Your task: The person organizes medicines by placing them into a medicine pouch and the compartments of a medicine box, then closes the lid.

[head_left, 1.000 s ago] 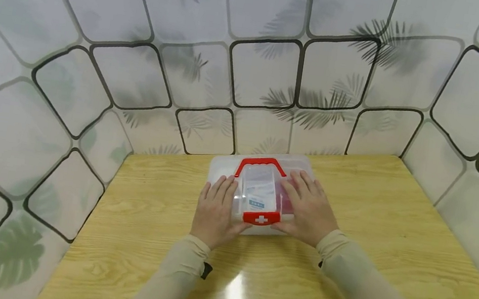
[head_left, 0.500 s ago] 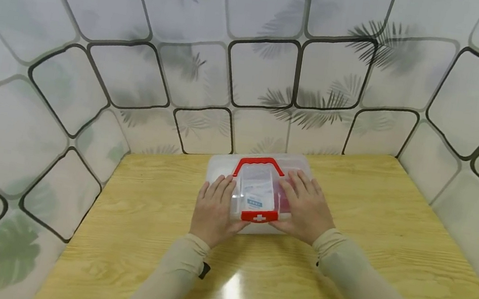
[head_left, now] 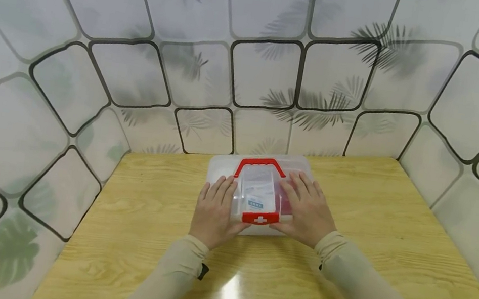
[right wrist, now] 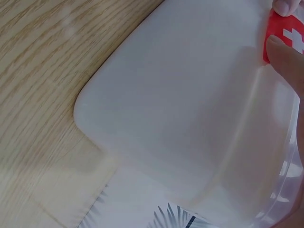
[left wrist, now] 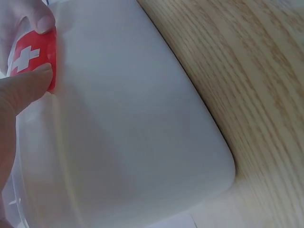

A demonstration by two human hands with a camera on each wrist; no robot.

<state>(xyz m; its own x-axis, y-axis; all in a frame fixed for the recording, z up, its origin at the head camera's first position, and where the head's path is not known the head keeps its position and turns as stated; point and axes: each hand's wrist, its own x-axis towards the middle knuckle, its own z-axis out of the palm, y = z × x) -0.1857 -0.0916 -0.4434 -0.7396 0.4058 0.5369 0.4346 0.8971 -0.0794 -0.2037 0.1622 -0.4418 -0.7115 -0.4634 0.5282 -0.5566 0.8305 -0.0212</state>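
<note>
A clear plastic first aid box point(head_left: 261, 172) with a milky white base lies on the table, lid down. Its red carry handle point(head_left: 260, 161) lies along the lid; a red latch point(head_left: 260, 218) with a white cross sits at the front edge. Through the lid a white packet point(head_left: 257, 195) with a blue label shows. My left hand point(head_left: 214, 212) rests on the lid's left side, fingers straight, its thumb point(left wrist: 29, 86) touching one end of the latch. On the right side lies my right hand point(head_left: 306, 210), fingers nearly straight, its thumb point(right wrist: 284, 54) at the latch's other end.
The wooden table point(head_left: 139, 237) extends around the box. Patterned fabric point(head_left: 264, 71) hangs behind and on both sides, close to the box's far edge. A bright reflection lies on the table in front.
The head view shifts slightly. Both hands stay on the lid and the thumbs stay at the latch; the box has not visibly moved.
</note>
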